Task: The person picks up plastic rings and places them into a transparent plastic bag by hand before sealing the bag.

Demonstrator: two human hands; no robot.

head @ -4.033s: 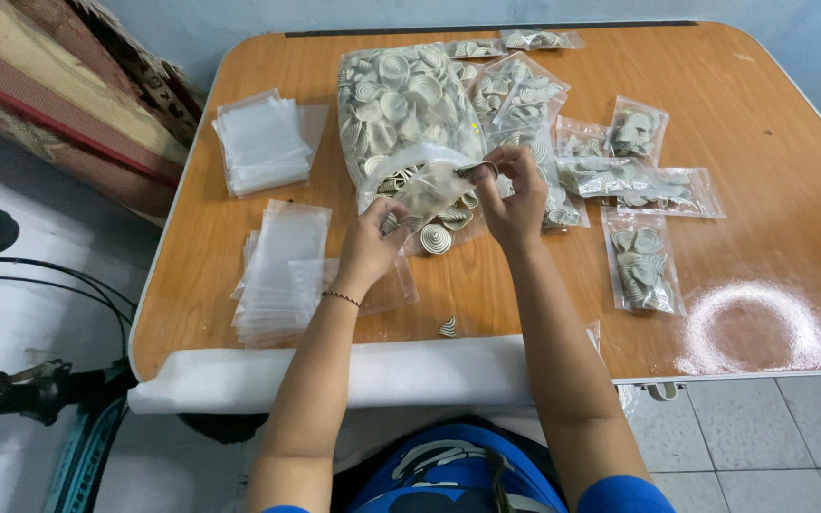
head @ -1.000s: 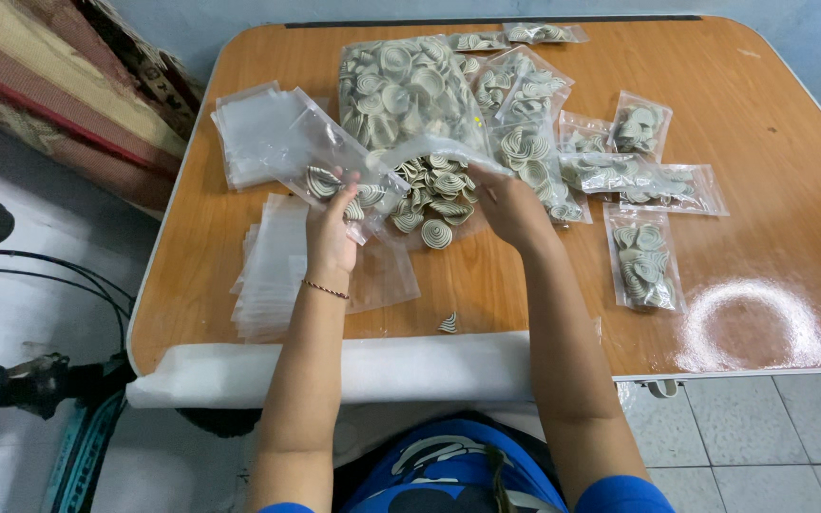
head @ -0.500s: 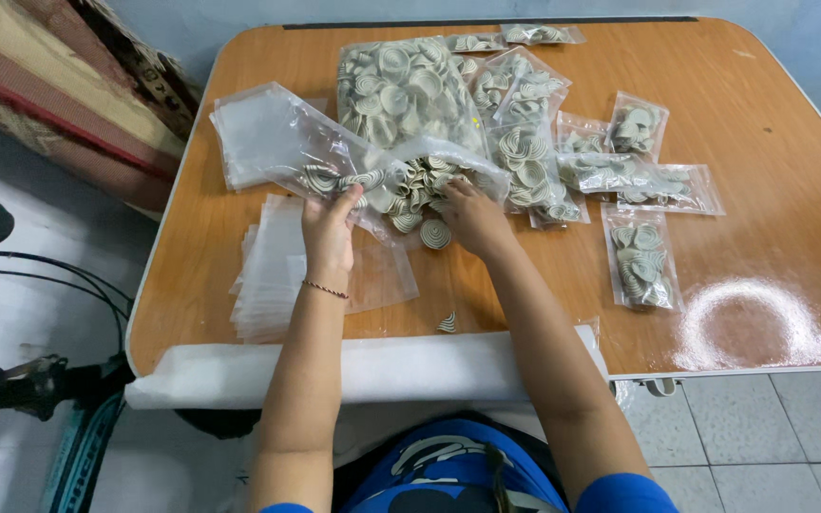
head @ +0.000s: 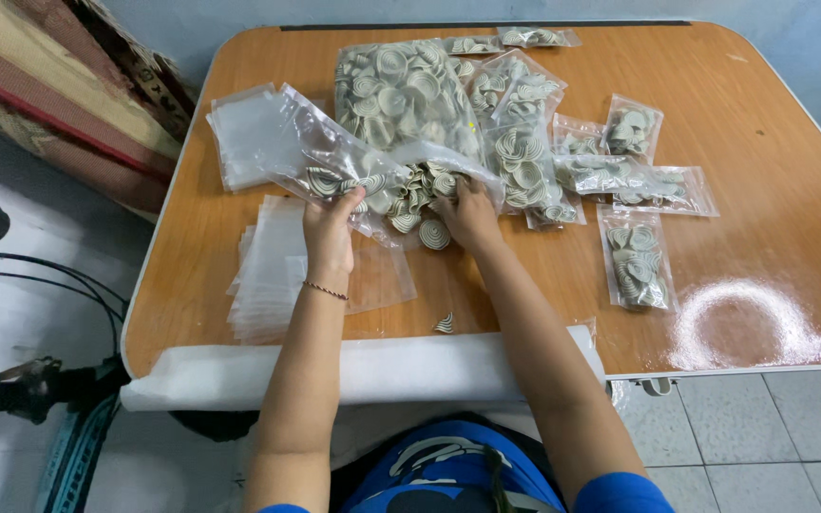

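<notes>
Orange counter (head: 239, 247) holds several filled bags; left hand (head: 330, 233) pinches a clear bag (head: 320, 157), right hand (head: 472, 214) gathers loose spiral discs (head: 410, 195), fingers curled.

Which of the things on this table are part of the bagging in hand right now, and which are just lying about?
In hand:
left hand, holding a clear bag
right hand, on the loose shells
big shell bag

Lying about:
empty bag stack
filled small bags
stray shell
white roll
</notes>
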